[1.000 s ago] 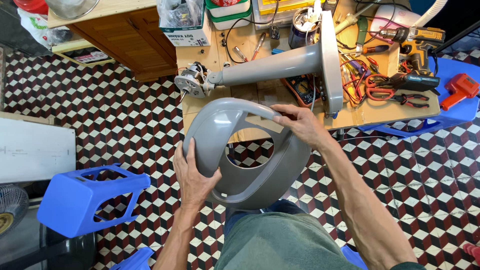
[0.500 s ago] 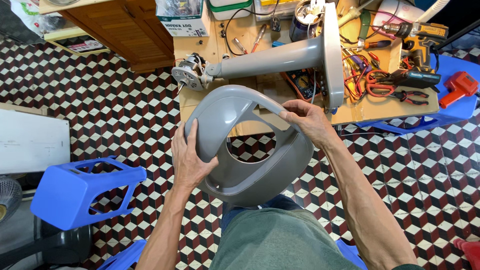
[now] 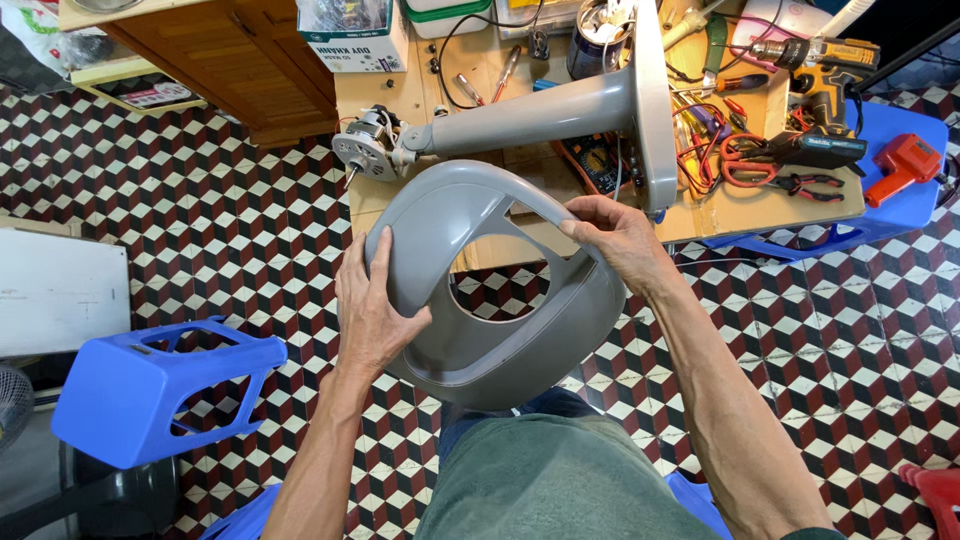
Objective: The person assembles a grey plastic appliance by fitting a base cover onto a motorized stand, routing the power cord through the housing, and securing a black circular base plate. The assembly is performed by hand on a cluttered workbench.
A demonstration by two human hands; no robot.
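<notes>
Head view, hands (image 3: 375, 310) partly hide grey housing (image 3: 500, 340)

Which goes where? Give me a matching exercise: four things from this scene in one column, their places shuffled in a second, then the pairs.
Things
1. grey cover
2. blue stool
3. fan stand
4. red drill

Places
A. lying on its side on the wooden table
B. on the tiled floor, at the left
C. held by the left hand and right hand
D. on the blue seat at the far right

Pairs: 1-C, 2-B, 3-A, 4-D
</notes>
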